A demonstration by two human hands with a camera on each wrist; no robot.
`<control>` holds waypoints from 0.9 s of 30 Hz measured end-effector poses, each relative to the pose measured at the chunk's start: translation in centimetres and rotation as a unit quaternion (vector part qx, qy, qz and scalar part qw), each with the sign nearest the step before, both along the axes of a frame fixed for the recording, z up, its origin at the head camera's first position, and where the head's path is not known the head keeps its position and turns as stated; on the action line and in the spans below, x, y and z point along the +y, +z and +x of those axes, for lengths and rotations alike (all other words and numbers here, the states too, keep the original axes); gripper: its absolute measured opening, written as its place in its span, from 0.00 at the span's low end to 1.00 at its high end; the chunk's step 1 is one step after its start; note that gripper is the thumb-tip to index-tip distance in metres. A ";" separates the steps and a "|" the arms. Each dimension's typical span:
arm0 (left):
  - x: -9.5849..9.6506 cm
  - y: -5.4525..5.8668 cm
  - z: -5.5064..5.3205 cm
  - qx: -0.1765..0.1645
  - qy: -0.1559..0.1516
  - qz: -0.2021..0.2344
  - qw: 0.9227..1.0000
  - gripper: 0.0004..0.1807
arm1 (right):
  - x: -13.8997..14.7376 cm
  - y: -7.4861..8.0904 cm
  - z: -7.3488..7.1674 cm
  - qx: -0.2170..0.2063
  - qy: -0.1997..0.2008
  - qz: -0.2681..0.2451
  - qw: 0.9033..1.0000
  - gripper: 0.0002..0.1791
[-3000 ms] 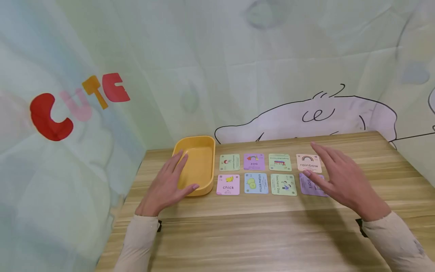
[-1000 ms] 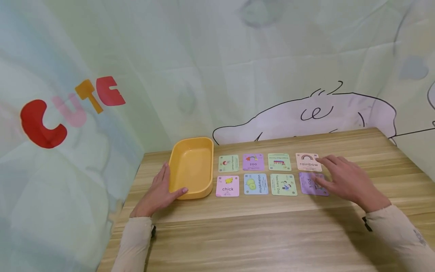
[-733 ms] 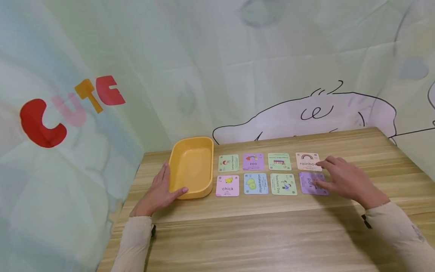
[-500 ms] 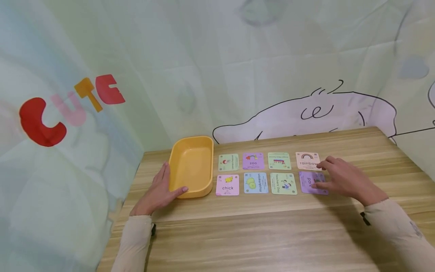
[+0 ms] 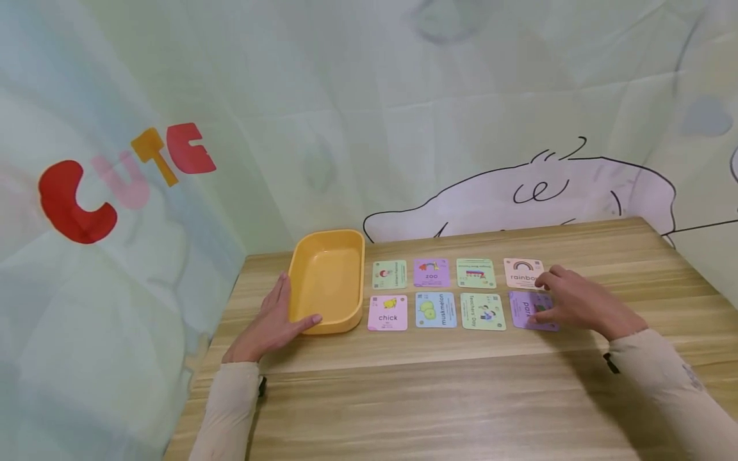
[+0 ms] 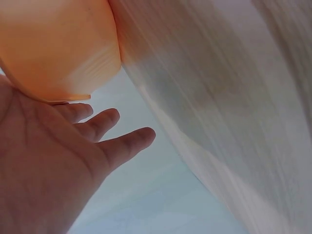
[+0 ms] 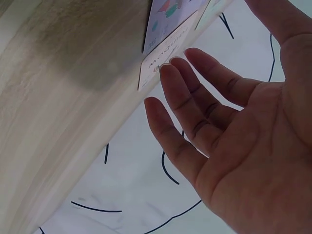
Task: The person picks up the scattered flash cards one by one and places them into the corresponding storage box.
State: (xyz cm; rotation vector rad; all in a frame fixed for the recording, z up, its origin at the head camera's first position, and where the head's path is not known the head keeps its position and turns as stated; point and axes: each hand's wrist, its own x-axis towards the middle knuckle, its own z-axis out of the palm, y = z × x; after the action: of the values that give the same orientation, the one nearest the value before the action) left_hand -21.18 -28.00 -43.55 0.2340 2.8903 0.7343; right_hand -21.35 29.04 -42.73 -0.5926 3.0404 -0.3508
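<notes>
Backdrop: pale printed cloth (image 5: 375,128) is hanging behind the wood-grain table (image 5: 403,403), its CUTE lettering (image 5: 75,208) showing on your left.
Yellow tray: it (image 5: 331,282) is sitting just left of the cards, between them and your left hand (image 5: 268,330).
Left hand: you are laying straight fingers along the tray's outer left wall, your thumb reaching over its near-left corner.
Far row: from the tray rightward, the sideways green card (image 5: 389,274), zoo card (image 5: 431,273), upside-down green card (image 5: 475,274) and rainbow card (image 5: 521,270) are lying flat.
Near row: the chick card (image 5: 387,313), muskmelon card (image 5: 435,310), Teachers' Day card (image 5: 482,312) and park card (image 5: 522,307) are lying flat on your side of them.
Right hand: you are holding it (image 5: 582,304) over the rows' right end, fingers loosely bent, thumb and fingertips apart.
Park and rainbow: your right thumb tip is overlapping the park card, and your fingertips are overlapping the rainbow card's near-right corner; you cannot tell from these views whether they are touching.
Sleeves: light cloth (image 5: 227,410) is covering both your forearms.
</notes>
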 end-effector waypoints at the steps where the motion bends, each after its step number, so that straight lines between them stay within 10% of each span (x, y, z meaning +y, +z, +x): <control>1: 0.0 0.0 0.0 0.000 0.000 0.001 1.000 0.68 | 0.0 -0.1 -0.1 -0.004 0.000 -0.002 1.000 0.42; 27: 0.1 0.1 0.0 -0.014 0.010 0.021 1.000 0.70 | -0.2 -0.1 -1.4 -0.085 -0.013 0.014 0.996 0.37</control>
State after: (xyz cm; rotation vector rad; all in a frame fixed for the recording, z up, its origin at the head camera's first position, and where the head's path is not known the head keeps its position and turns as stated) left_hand -21.13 -27.92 -43.49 0.1968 2.8567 0.7965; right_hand -22.72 28.88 -42.81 -0.4936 2.8876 -0.3393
